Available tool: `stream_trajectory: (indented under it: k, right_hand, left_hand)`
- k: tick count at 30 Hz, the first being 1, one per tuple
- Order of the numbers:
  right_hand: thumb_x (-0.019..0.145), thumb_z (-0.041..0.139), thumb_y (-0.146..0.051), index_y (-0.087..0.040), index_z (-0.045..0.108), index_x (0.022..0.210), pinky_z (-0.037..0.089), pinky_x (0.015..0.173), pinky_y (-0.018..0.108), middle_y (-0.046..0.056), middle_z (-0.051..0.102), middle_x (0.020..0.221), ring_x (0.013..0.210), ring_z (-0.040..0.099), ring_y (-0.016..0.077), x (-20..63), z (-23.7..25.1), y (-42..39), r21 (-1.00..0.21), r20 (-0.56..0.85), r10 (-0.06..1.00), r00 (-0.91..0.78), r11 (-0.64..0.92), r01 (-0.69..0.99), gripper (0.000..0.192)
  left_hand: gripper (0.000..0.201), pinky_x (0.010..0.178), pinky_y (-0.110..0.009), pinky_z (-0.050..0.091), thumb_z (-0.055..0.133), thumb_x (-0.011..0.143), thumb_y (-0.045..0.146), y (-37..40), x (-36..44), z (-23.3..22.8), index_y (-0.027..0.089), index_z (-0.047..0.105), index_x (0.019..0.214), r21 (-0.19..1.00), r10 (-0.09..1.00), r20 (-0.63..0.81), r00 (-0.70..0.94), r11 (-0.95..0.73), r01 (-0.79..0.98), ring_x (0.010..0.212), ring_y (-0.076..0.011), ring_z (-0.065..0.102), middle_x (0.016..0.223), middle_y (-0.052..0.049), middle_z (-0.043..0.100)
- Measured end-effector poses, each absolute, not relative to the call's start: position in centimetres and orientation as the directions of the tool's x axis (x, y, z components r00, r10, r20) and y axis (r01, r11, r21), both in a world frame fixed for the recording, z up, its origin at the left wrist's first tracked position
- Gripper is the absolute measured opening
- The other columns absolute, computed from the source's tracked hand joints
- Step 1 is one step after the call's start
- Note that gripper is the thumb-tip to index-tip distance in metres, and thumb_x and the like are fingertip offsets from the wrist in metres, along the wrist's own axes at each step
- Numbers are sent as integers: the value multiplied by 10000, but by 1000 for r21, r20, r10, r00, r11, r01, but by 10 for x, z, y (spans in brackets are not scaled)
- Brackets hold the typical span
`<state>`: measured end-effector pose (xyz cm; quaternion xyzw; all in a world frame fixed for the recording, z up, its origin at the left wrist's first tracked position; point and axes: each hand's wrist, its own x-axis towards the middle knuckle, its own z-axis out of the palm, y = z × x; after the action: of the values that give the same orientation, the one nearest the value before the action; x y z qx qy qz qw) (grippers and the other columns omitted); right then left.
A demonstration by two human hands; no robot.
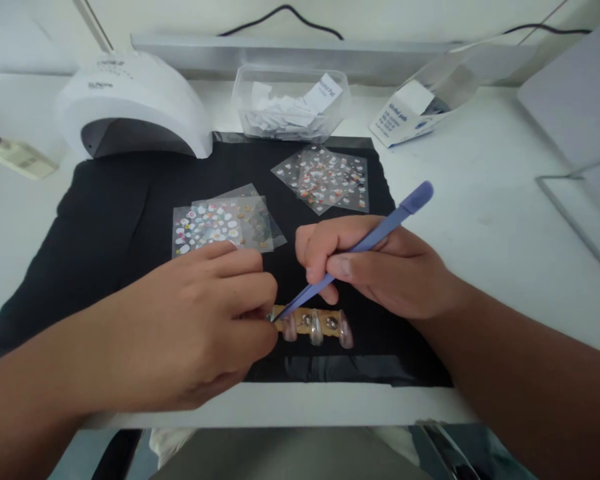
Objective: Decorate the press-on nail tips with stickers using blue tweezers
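A tan strip (325,322) carrying several clear false nails lies on a black mat (105,220) near the table's front edge. My left hand (200,327) rests on the strip's left end, fingers curled and pinching it there. My right hand (380,267) grips blue tweezers (360,247) like a pen. Their tip touches the strip's left end beside my left fingertips. Whether the tip carries anything is too small to tell.
Two piles of nail sticker sheets lie on the mat, one (220,223) by my left hand, one (327,177) farther back. A white nail lamp (130,107) stands back left. A clear tub of wipes (290,103) and an alcohol pad box (403,120) sit behind the mat.
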<state>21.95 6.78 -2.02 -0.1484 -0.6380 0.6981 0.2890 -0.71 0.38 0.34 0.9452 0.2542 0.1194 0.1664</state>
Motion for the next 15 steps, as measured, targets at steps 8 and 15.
stream_trajectory:
  k: [8,15]
  right_hand:
    - [916,511,-105,-97,628,852,384,512,196,-45,504,640,547,494,63,220,-23,68,-975,168,581,-797,-21,-220,134]
    - [924,521,-106,-101,617,849,394,507,184,-49,509,636,542,492,56,220,-22,70,-976,187,578,-794,15,-219,123]
  left_hand:
    - [202,664,-383,385,549,948,153,3,-6,4,166,615,757,386,524,157,837,-812,437,768,-197,464,799,-33,586]
    - [221,678,-379,394,528,959,145,2,-6,3,163,624,760,398,521,150,840,-810,431,765,-196,476,789,-38,590]
